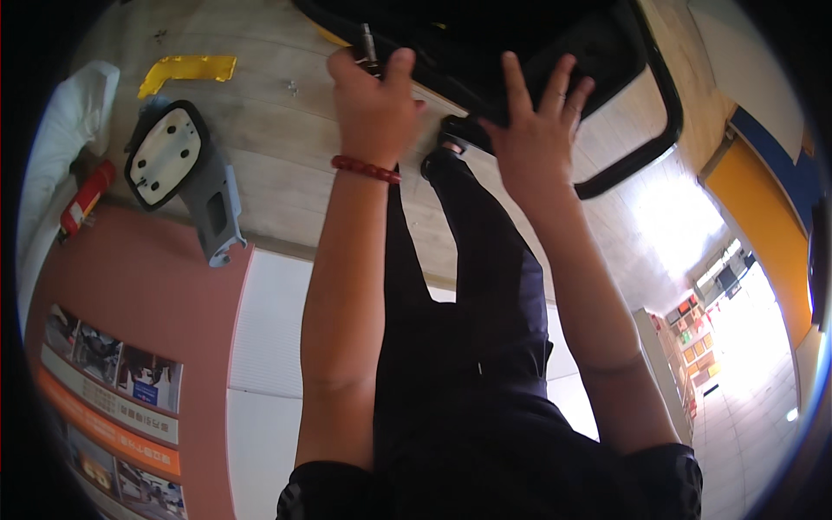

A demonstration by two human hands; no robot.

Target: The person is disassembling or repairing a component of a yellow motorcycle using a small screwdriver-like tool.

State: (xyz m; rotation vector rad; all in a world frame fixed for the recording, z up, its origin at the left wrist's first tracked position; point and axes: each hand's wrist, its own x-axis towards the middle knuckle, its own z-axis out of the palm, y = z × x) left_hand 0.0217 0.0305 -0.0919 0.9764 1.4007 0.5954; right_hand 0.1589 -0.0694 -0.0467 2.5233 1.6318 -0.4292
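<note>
A: What are the fingers doing?

B: The right hand [539, 121] has its fingers [516, 82] spread wide and flat on the large black moulded plastic panel with a rounded loop-shaped rim [607, 52], at the upper centre of the frame. The left hand [374, 100] is curled tight around a slim metal tool with a cylindrical tip [368, 43], just left of it, against the panel's edge.

A: And around them, biggest first?

B: The pale wood-grain floor [277, 156] fills the upper half. At the upper left lies a grey plastic mirror housing with a smooth white oval face [173, 165]; above it, a flat yellow plastic strip [186, 69]. A red cylinder [85, 199] lies at the left edge. A red beaded bracelet [366, 169] rings the left wrist.
</note>
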